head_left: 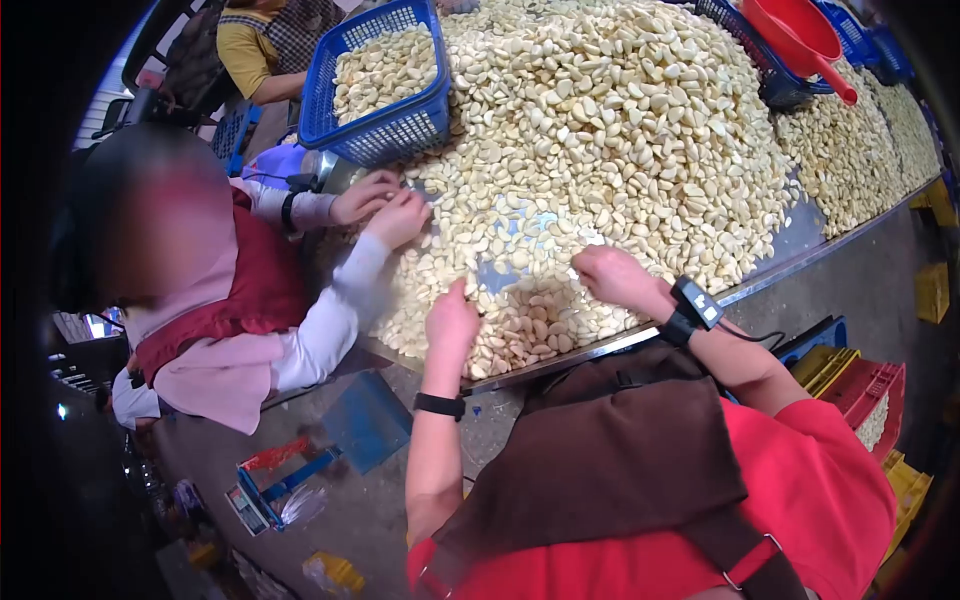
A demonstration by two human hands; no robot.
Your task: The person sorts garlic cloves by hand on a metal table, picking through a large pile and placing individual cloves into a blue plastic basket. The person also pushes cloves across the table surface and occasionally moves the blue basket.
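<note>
Pale, cream-coloured flat pieces, like large beans or cloves [620,120], are heaped on a metal table [795,235]. My left hand [452,320] is over the loose pieces near the front edge, its fingers curled together and fingertips down among them. To its right, my right hand [615,276] has its fingers bent in a pinch, tips touching the thin layer at the foot of the heap. Whether either hand holds a piece is hidden. Between my hands lies a shaded patch of pieces [535,322], with bare metal showing just above.
A co-worker's hands [395,215] are among the pieces at left. Behind them stands a blue basket [405,135] of pieces. A red scoop [797,35] rests at the back right. On the floor are a blue scale [365,425] and a red crate [870,385].
</note>
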